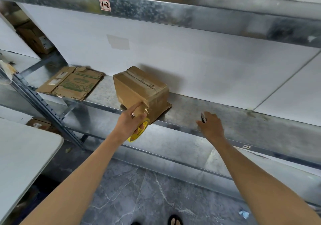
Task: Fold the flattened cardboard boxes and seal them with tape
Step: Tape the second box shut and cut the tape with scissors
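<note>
Sealing stage: left hand (129, 120) grips tape roll (139, 131), forefinger pressing tape onto box (140, 89) on shelf (191, 113); right hand (211, 123) clasps small cutter (203, 118), likely cutting next.

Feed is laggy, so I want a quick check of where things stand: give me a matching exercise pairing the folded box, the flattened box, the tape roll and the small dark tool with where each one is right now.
Things:
1. folded box
2. flattened box
3. tape roll
4. small dark tool

Places:
A. in the right hand
B. lying flat at the left of the metal shelf
C. in the left hand, against the box's near corner
D. standing at the middle of the shelf, taped seam on top

Pairs: 1-D, 2-B, 3-C, 4-A
</note>
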